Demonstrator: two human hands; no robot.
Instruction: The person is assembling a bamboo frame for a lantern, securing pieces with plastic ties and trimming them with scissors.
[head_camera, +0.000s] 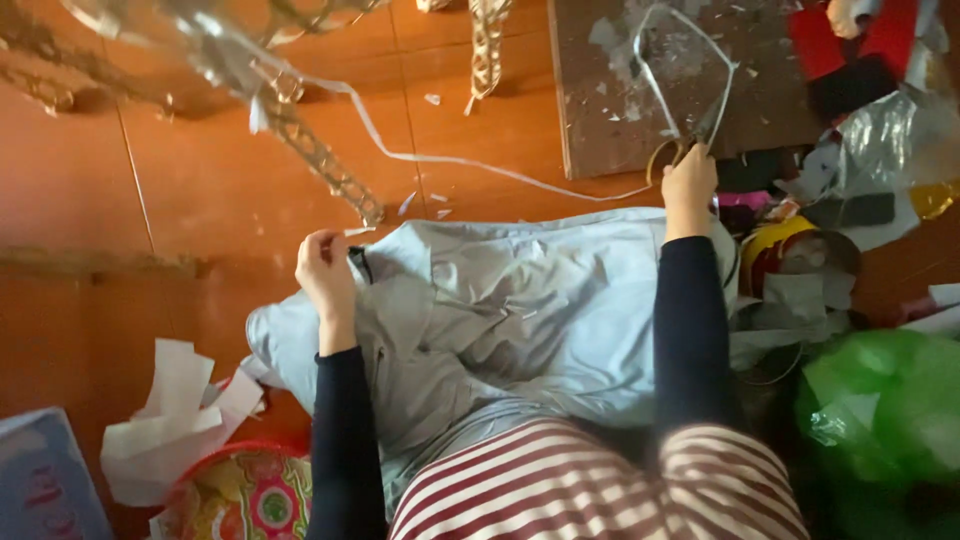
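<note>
Two hands work one long white strip (470, 165): left hand (325, 270) at nine o'clock pinches its end, right hand (688, 180) at two o'clock closes on scissors (700, 135). The slack, looping strip could snag and tear.

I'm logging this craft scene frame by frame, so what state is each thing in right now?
left hand: closed, pinching one end of the white strip.
right hand: closed around the scissors.
white strip: stretched across the floor between the hands.
scissors: held, blades on the brown board; open or shut unclear.
brown board: flat, littered with scraps.
grey cloth: spread, crumpled over the lap.
</note>
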